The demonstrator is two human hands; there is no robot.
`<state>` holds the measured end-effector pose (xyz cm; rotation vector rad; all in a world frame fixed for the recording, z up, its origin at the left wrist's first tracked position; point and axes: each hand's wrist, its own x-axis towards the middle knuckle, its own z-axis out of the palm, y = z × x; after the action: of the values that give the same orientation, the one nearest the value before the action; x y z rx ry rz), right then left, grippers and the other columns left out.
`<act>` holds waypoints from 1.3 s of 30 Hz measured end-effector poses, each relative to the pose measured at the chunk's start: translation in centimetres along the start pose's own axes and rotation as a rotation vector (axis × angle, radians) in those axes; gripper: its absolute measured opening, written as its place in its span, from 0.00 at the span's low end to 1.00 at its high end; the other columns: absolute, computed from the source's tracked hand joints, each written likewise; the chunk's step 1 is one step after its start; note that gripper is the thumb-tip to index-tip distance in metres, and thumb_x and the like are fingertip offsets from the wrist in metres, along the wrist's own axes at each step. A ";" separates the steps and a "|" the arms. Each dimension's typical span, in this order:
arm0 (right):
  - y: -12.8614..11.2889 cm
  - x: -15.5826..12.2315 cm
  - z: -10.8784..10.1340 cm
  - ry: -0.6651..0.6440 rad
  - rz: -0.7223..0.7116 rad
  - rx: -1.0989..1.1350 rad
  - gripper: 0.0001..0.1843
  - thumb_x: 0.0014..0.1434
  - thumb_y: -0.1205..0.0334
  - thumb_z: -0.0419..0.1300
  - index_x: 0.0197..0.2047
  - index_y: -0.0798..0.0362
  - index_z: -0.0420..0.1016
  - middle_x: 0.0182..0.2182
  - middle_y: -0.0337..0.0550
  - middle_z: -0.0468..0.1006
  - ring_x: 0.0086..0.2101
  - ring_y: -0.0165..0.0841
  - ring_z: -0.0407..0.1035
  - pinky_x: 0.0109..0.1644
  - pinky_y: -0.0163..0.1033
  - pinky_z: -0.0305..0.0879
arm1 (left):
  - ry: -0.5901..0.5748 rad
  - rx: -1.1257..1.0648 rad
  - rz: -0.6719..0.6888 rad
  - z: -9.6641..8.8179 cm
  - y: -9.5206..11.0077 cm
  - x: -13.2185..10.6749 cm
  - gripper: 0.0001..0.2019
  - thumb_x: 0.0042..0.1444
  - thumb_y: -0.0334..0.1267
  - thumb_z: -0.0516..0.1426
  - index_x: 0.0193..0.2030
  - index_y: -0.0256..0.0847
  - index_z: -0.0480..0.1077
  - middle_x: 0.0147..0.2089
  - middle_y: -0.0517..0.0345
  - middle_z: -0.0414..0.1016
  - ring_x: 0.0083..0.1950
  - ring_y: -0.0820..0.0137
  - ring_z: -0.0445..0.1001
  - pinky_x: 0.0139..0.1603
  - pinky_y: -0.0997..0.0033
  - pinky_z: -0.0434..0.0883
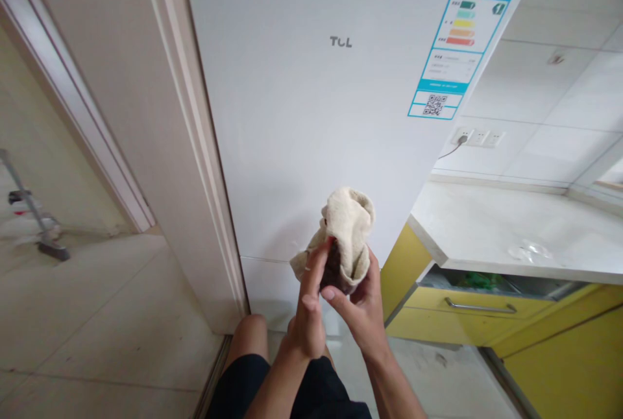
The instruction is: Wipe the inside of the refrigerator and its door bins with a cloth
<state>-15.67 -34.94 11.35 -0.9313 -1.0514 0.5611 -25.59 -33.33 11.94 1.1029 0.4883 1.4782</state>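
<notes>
A crumpled beige cloth (349, 224) with a dark brown patch on its near side is held up between my two hands, in front of the white refrigerator (292, 114). My left hand (311, 309) presses on the cloth's left side, its fingers pointing up along it. From the right, my right hand (363, 305) wraps around the lower part, with the thumb across the near side. Some fingers of both hands are hidden behind the cloth.
A door frame (195, 146) borders the refrigerator on the left. At right, a white countertop (487, 224) stands over a partly open yellow drawer (438, 299). A plug sits in the wall socket (463, 137). A broom (51, 249) stands at far left.
</notes>
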 end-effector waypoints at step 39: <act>5.4 20.6 -31.5 -0.129 0.160 -1.931 0.29 0.65 0.71 0.45 0.67 0.57 0.66 0.61 0.61 0.72 0.61 0.48 0.65 0.62 0.52 0.58 | 0.445 0.323 -0.283 -7.5 -2.9 1.3 0.38 0.32 0.68 0.71 0.41 0.38 0.77 0.41 0.49 0.84 0.43 0.60 0.83 0.45 0.67 0.79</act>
<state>21.70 -27.99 10.67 -2.6489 -1.5174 -0.5428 -30.20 -29.36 6.56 0.8962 1.1793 1.4196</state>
